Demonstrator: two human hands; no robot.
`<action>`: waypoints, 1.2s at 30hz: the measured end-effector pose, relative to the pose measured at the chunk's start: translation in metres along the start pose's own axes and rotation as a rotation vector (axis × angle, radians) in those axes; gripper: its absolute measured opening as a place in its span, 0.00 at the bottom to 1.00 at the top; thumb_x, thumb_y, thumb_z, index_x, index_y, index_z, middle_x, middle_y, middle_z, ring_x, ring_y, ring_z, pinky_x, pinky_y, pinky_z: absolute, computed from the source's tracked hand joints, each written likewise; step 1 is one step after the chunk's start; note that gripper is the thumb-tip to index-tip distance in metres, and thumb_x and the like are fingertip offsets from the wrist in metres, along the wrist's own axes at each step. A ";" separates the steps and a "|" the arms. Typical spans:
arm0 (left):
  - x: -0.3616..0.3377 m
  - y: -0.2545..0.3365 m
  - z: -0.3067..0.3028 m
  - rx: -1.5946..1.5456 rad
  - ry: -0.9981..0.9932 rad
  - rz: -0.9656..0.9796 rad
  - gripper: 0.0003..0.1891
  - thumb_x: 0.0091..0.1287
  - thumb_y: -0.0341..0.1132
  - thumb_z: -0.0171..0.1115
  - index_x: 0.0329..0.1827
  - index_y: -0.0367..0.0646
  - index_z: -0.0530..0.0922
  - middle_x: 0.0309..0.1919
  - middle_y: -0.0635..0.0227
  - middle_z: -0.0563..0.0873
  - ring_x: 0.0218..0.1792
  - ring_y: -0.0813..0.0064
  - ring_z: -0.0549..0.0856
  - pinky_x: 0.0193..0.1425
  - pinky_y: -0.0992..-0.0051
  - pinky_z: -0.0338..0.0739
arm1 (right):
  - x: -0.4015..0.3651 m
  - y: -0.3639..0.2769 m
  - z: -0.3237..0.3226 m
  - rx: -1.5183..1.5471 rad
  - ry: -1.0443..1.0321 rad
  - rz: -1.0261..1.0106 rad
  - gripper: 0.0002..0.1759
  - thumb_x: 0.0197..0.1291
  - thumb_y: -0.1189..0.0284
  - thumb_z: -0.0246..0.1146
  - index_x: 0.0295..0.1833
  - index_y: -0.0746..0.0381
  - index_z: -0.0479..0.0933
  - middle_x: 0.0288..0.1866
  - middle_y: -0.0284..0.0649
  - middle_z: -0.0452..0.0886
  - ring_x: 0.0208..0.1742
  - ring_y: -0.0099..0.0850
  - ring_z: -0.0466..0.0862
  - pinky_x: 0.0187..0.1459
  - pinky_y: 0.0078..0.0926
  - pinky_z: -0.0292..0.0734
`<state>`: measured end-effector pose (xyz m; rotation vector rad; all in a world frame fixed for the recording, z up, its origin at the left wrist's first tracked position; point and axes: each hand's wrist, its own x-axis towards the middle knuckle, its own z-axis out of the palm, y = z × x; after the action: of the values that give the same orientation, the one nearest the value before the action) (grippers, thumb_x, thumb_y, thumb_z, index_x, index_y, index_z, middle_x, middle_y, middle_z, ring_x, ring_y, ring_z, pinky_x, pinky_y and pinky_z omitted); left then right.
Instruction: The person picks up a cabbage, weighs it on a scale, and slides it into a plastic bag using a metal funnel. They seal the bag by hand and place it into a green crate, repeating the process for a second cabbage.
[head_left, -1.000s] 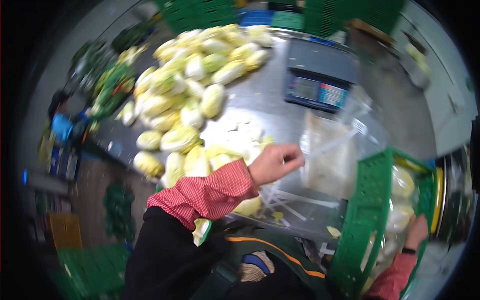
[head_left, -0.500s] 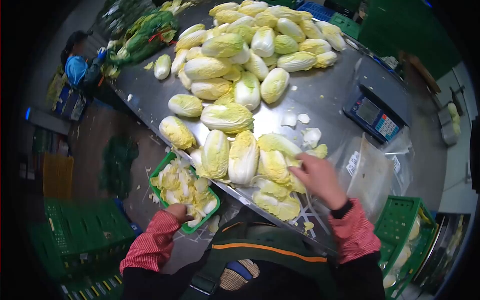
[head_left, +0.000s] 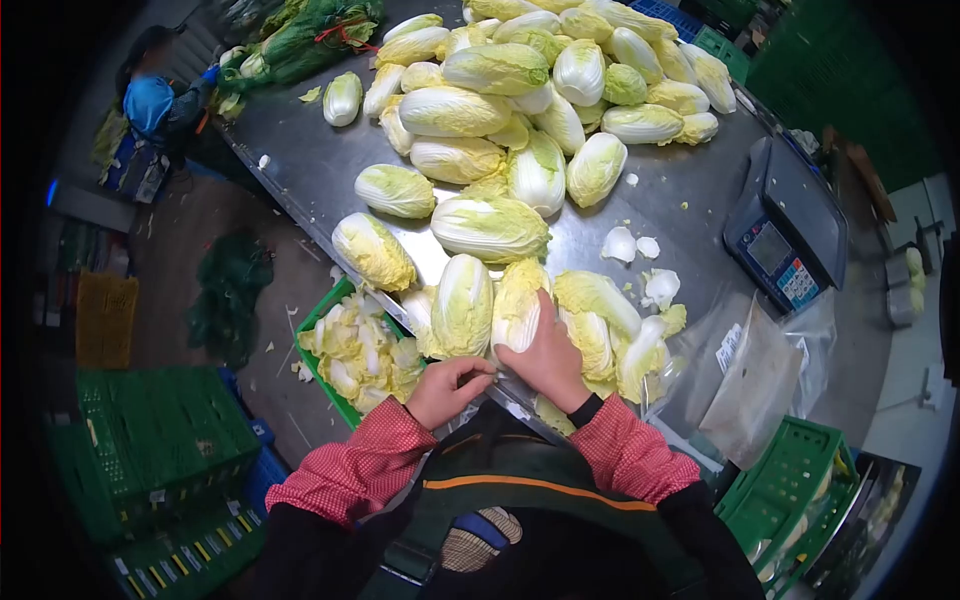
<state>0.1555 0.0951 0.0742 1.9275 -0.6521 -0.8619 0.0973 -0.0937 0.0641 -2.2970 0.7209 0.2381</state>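
My right hand [head_left: 548,360] is wrapped over a napa cabbage [head_left: 518,295] at the table's near edge, its fingers lying along the pale stem end. Just left of it, my left hand [head_left: 450,390] is closed, its fingertips by the base of that cabbage; what they pinch, if anything, is hidden. Another napa cabbage [head_left: 462,305] lies against the held one on the left. To the right lie a yellow-green cabbage [head_left: 598,300] and loose outer leaves [head_left: 642,358]. Below the edge, a green crate [head_left: 308,365] holds trimmed leaves [head_left: 362,350].
A large heap of napa cabbages [head_left: 495,70] covers the far part of the metal table [head_left: 690,225]. At right are a digital scale [head_left: 770,245] and plastic bags [head_left: 750,380]. Green crates [head_left: 165,420] stand at lower left. A person [head_left: 150,110] works at the far left.
My left hand has come up from the leaf crate to the table edge. My right hand has moved left from the loose leaves onto a cabbage. The view has shifted slightly.
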 end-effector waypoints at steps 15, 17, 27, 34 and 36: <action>0.041 0.053 -0.028 0.190 0.214 0.361 0.35 0.53 0.37 0.76 0.65 0.41 0.72 0.59 0.55 0.78 0.59 0.58 0.77 0.63 0.62 0.73 | 0.018 0.061 -0.031 1.592 -0.599 0.205 0.30 0.70 0.56 0.53 0.73 0.55 0.62 0.67 0.40 0.74 0.65 0.38 0.77 0.61 0.49 0.74; 0.055 0.064 -0.034 0.481 0.122 0.626 0.51 0.42 0.47 0.80 0.72 0.43 0.65 0.68 0.52 0.70 0.70 0.47 0.66 0.75 0.54 0.58 | 0.009 0.062 -0.061 1.575 -0.570 0.245 0.31 0.72 0.48 0.46 0.70 0.56 0.66 0.60 0.40 0.79 0.54 0.35 0.83 0.45 0.39 0.82; 0.155 0.127 0.068 -0.375 -0.223 0.255 0.43 0.58 0.42 0.74 0.74 0.40 0.60 0.61 0.54 0.76 0.63 0.63 0.76 0.67 0.67 0.71 | -0.007 0.126 -0.149 0.962 -0.180 -0.211 0.36 0.71 0.46 0.49 0.73 0.61 0.61 0.52 0.49 0.81 0.48 0.33 0.84 0.47 0.26 0.78; 0.191 0.181 0.159 -0.688 -0.362 0.130 0.30 0.76 0.39 0.53 0.77 0.41 0.56 0.61 0.62 0.74 0.61 0.73 0.75 0.65 0.70 0.72 | -0.013 0.166 -0.211 1.218 0.366 -0.075 0.31 0.65 0.61 0.63 0.67 0.69 0.66 0.58 0.44 0.79 0.57 0.32 0.82 0.58 0.28 0.77; 0.200 0.192 0.172 -0.632 -0.421 0.151 0.29 0.77 0.40 0.52 0.77 0.42 0.57 0.60 0.62 0.74 0.60 0.73 0.75 0.64 0.71 0.72 | 0.005 0.207 -0.255 1.413 0.345 -0.018 0.29 0.66 0.60 0.62 0.64 0.69 0.69 0.57 0.43 0.80 0.55 0.31 0.83 0.56 0.28 0.79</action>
<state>0.1266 -0.2264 0.1217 1.1283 -0.6564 -1.2165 -0.0226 -0.3925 0.1303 -0.9721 0.6799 -0.5468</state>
